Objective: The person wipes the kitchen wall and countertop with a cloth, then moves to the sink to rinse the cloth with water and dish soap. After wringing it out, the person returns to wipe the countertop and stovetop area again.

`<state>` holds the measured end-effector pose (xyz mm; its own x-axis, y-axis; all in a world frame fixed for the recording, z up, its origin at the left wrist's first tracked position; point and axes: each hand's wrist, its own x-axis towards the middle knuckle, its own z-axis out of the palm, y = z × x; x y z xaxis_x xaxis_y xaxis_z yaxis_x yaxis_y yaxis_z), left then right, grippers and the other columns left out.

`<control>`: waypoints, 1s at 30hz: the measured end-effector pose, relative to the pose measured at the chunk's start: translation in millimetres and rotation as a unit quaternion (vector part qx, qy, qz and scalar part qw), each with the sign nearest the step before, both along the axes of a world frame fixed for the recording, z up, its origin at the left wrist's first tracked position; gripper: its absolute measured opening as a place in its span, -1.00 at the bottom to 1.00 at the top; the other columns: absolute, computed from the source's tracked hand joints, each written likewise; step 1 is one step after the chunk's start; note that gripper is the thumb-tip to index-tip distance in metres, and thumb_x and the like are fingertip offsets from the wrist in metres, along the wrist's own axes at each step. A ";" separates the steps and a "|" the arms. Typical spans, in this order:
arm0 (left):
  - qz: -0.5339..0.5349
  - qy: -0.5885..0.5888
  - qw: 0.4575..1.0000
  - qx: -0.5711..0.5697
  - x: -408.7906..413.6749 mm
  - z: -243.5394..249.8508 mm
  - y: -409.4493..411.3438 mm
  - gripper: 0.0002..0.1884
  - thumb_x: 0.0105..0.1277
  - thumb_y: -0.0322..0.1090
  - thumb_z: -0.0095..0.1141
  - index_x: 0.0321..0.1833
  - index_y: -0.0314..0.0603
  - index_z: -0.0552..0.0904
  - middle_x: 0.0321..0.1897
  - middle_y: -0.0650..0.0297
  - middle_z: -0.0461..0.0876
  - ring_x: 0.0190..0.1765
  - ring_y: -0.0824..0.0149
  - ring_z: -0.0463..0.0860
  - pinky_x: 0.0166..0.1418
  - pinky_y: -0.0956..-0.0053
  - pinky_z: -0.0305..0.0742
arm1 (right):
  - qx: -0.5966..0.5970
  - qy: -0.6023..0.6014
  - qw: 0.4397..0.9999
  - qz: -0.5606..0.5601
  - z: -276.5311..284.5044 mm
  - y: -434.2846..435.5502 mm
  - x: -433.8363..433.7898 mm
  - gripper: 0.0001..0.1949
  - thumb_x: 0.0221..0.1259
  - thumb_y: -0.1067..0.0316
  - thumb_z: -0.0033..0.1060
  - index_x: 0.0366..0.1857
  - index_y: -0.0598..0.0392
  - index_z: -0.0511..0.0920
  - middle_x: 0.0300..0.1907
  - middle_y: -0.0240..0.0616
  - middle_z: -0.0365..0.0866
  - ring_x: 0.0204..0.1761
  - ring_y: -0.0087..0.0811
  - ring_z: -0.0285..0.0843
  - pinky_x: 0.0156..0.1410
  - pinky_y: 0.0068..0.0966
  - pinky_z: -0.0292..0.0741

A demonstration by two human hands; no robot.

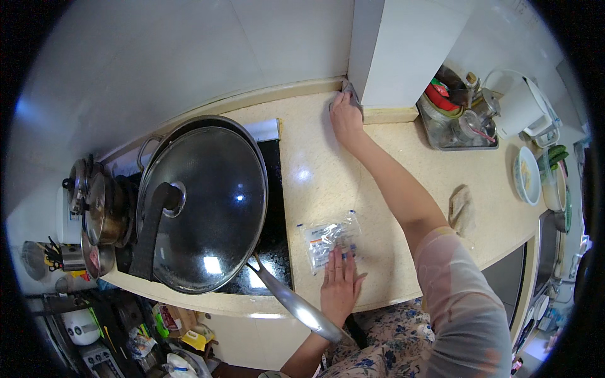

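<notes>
My right hand [346, 117] reaches to the far corner where the backsplash meets the white wall column. A grey cloth [349, 90] is under its fingers, pressed against that corner; part of the cloth is hidden by the hand. Near the counter's front edge, my left hand [338, 283] lies flat, fingers extended, with the fingertips on a clear plastic packet [326, 238] that bears printing. The left forearm passes beneath the steel handle [302, 307] of a large wok. Its dark glass lid [212, 165] has a tall black knob and covers the pan.
The wok stands on a black cooktop [279, 260], its handle jutting past the front edge. Lidded pots [101, 208] stand at left. To the right are a tray of jars [461, 144], a white kettle [517, 108], a bowl [527, 177] and a beige rag [461, 208].
</notes>
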<state>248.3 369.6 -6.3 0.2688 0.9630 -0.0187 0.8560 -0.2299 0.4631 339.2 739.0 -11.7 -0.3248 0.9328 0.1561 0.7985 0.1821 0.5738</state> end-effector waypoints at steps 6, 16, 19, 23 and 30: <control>-0.001 0.007 1.000 -0.006 -0.2 0.0 -0.3 -0.30 0.40 -0.01 0.00 0.44 -0.37 0.22 0.44 -0.29 0.08 0.47 -0.20 0.17 0.41 0.05 0.30 | -0.124 0.149 0.979 -0.065 40.9 46.7 -9.1 -0.65 0.23 0.36 0.07 0.07 0.28 0.55 0.14 0.04 0.52 0.00 -0.33 0.67 -0.12 -0.53 0.63; 0.002 0.001 1.000 -0.024 -1.1 -0.1 -0.5 -0.30 0.38 -0.02 0.03 0.43 -0.38 0.23 0.44 -0.29 0.06 0.47 -0.22 0.16 0.41 0.03 0.28 | -0.011 0.122 0.991 -0.050 13.4 -24.6 -6.4 -0.53 0.25 0.36 0.05 0.19 0.45 0.38 0.20 0.04 0.49 0.01 -0.33 0.67 -0.01 -0.57 0.60; -0.003 -0.018 1.000 -0.018 -1.4 -0.6 0.7 -0.28 0.37 -0.01 0.04 0.43 -0.38 0.21 0.45 -0.29 0.06 0.47 -0.23 0.16 0.41 0.03 0.28 | 0.025 0.112 0.991 -0.068 -2.5 -21.7 -1.1 -0.53 0.22 0.37 0.06 0.17 0.46 0.36 0.24 0.15 0.42 -0.09 -0.35 0.71 -0.15 -0.58 0.63; 0.001 -0.011 1.000 -0.020 -1.2 -2.0 -1.0 -0.28 0.37 0.00 0.05 0.43 -0.38 0.23 0.45 -0.29 0.06 0.47 -0.23 0.16 0.41 0.02 0.29 | 0.025 0.132 0.991 -0.019 0.1 11.3 -2.7 -0.50 0.21 0.36 0.07 0.18 0.48 0.34 0.21 0.21 0.44 -0.17 -0.35 0.73 -0.21 -0.57 0.65; -0.008 0.005 1.000 -0.006 2.1 -1.4 1.6 -0.30 0.38 0.01 0.03 0.41 -0.38 0.26 0.44 -0.29 0.08 0.46 -0.24 0.18 0.39 0.03 0.31 | -0.021 0.080 0.996 -0.031 16.8 61.3 -1.1 -0.50 0.19 0.31 0.11 0.15 0.47 0.37 0.04 0.09 0.55 -0.18 -0.35 0.73 -0.24 -0.57 0.64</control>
<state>250.3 371.1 -7.8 0.2829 0.9586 -0.0323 0.8569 -0.2375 0.4574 338.2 800.3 5.1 -0.2403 0.9573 0.1608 0.8892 0.1507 0.4319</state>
